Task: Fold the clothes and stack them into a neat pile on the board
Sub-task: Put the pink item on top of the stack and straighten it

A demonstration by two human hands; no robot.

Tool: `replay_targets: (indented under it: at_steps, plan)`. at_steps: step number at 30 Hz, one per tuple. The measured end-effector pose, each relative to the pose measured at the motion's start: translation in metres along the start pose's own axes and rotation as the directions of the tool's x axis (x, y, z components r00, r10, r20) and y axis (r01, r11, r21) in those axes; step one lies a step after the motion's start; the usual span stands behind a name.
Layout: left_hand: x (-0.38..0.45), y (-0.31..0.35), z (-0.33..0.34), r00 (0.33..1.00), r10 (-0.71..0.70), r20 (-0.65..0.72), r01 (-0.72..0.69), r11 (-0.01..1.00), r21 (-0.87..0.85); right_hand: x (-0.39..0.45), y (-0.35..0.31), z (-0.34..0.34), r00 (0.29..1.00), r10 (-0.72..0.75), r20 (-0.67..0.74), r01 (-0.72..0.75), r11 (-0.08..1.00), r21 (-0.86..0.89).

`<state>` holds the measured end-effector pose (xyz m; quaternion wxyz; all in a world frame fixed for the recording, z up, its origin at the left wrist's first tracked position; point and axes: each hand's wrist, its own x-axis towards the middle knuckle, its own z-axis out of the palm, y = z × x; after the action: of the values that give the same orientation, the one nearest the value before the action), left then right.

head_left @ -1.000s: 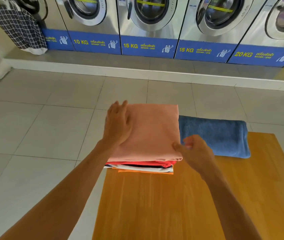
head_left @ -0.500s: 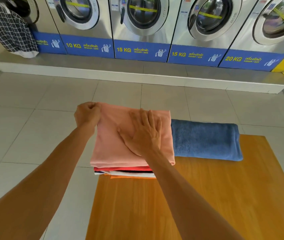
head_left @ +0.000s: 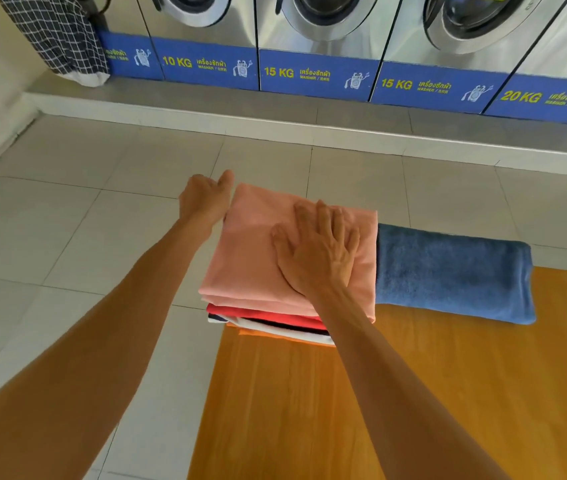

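A folded pink garment (head_left: 251, 258) tops a pile with a red piece (head_left: 264, 315), a white and navy striped piece (head_left: 275, 328) and an orange piece (head_left: 258, 333) under it. The pile sits on the far left corner of the wooden board (head_left: 413, 393) and overhangs it. My right hand (head_left: 316, 251) presses flat on the pink top, fingers straight. My left hand (head_left: 206, 199) is at the pile's far left corner, thumb straight along the pink edge, holding nothing I can see; its fingers bend out of sight. A folded blue towel (head_left: 448, 271) lies right of the pile, touching it.
A row of steel washing machines (head_left: 320, 26) with blue labels stands on a raised step (head_left: 275, 123) beyond the tiled floor (head_left: 67, 220). A checked cloth (head_left: 57, 32) hangs at the far left. The board's near part shows bare wood.
My left hand has let go of the pink garment's far left corner and now lies beside it with the thumb out. My right hand stays pressed flat on top.
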<state>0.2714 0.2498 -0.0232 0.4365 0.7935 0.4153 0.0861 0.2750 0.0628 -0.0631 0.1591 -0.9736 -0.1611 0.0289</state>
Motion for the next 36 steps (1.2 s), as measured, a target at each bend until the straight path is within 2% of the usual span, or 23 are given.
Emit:
replay_targets:
  at_steps: [2, 5, 7, 9, 10, 12, 14, 15, 16, 17, 18, 19, 20, 22, 23, 25, 27, 30, 31, 32, 33, 35, 36]
  plan:
    - [-0.019, -0.011, -0.011, 0.986, -0.081, 0.148, 0.068, 0.993, 0.096, 0.0, 0.002, 0.002, 1.0, -0.004, -0.012, 0.004, 1.0, -0.002]
    - [-0.05, -0.035, -0.02, 0.932, -0.065, 0.357, -0.044, 0.956, 0.29, 0.001, 0.002, 0.004, 1.0, -0.009, -0.023, 0.009, 1.0, -0.009]
    - [-0.066, -0.051, -0.032, 0.916, -0.012, 0.4, -0.052, 0.988, 0.148, -0.001, 0.004, 0.004, 1.0, -0.022, -0.022, 0.022, 1.0, -0.01]
    - [-0.074, -0.065, -0.045, 0.905, -0.024, 0.425, 0.064, 0.995, -0.081, -0.002, 0.01, 0.002, 0.999, -0.053, -0.002, 0.053, 0.999, 0.002]
    - [-0.075, -0.071, -0.049, 0.907, -0.041, 0.418, 0.094, 0.99, -0.106, -0.004, 0.013, -0.001, 0.998, -0.068, 0.004, 0.068, 0.998, 0.01]
    - [-0.081, -0.076, -0.048, 0.922, -0.066, 0.382, 0.081, 0.996, -0.022, -0.014, 0.016, -0.005, 0.997, -0.083, 0.005, 0.083, 0.996, 0.021]
    - [-0.089, -0.073, -0.04, 0.975, 0.003, 0.223, -0.02, 0.997, 0.075, -0.035, 0.015, -0.008, 0.996, -0.086, 0.002, 0.086, 0.996, 0.016]
    - [-0.096, -0.066, -0.036, 0.99, 0.122, 0.072, -0.129, 0.986, 0.107, -0.048, 0.014, -0.007, 0.994, -0.104, -0.012, 0.104, 0.995, 0.008]
    - [-0.104, -0.057, -0.03, 0.951, 0.3, -0.074, -0.287, 0.946, 0.148, -0.061, 0.012, -0.004, 0.99, -0.135, -0.029, 0.135, 0.991, -0.005]
    - [-0.111, -0.046, -0.022, 0.863, 0.482, -0.15, -0.452, 0.871, 0.194, -0.073, 0.011, -0.001, 0.985, -0.169, -0.044, 0.168, 0.986, -0.018]
    - [-0.115, -0.036, -0.01, 0.773, 0.623, -0.123, -0.588, 0.776, 0.229, -0.082, 0.011, 0.003, 0.979, -0.196, -0.058, 0.195, 0.981, -0.027]
    - [-0.115, -0.027, 0.006, 0.706, 0.709, -0.013, -0.687, 0.688, 0.233, -0.088, 0.011, 0.007, 0.975, -0.209, -0.071, 0.207, 0.978, -0.033]
    - [-0.114, -0.02, 0.022, 0.676, 0.723, 0.141, -0.734, 0.644, 0.218, -0.092, 0.013, 0.009, 0.974, -0.209, -0.083, 0.207, 0.978, -0.033]
    - [-0.1, -0.019, 0.048, 0.67, 0.617, 0.413, -0.732, 0.642, 0.23, -0.099, 0.02, 0.009, 0.98, -0.167, -0.107, 0.164, 0.986, -0.04]
    - [-0.088, -0.022, 0.056, 0.676, 0.553, 0.487, -0.716, 0.647, 0.261, -0.102, 0.025, 0.008, 0.982, -0.139, -0.126, 0.133, 0.989, -0.058]
    - [-0.071, -0.024, 0.06, 0.719, 0.46, 0.521, -0.67, 0.66, 0.341, -0.113, 0.035, 0.007, 0.985, -0.108, -0.132, 0.095, 0.99, -0.103]
    - [-0.064, -0.01, 0.06, 0.755, 0.441, 0.486, -0.637, 0.669, 0.382, -0.124, 0.043, 0.004, 0.986, -0.107, -0.126, 0.096, 0.991, -0.09]
    - [-0.071, 0.029, 0.072, 0.693, 0.575, 0.434, -0.72, 0.575, 0.388, -0.13, 0.045, -0.005, 0.969, -0.108, -0.221, 0.108, 0.994, -0.013]
    - [-0.073, 0.041, 0.08, 0.67, 0.593, 0.447, -0.742, 0.559, 0.371, -0.129, 0.045, -0.009, 0.962, -0.057, -0.265, 0.067, 0.997, 0.03]
    - [-0.074, 0.053, 0.09, 0.66, 0.578, 0.48, -0.747, 0.57, 0.343, -0.126, 0.045, -0.016, 0.957, 0.064, -0.283, -0.032, 0.992, 0.119]
    - [-0.073, 0.062, 0.1, 0.667, 0.539, 0.514, -0.733, 0.599, 0.322, -0.122, 0.046, -0.024, 0.943, 0.236, -0.235, -0.171, 0.949, 0.265]
    - [-0.071, 0.077, 0.118, 0.707, 0.436, 0.557, -0.672, 0.66, 0.336, -0.115, 0.05, -0.033, 0.859, 0.511, 0.019, -0.429, 0.701, 0.57]
    - [-0.07, 0.081, 0.125, 0.722, 0.394, 0.568, -0.65, 0.668, 0.363, -0.113, 0.053, -0.035, 0.828, 0.547, 0.124, -0.486, 0.589, 0.646]
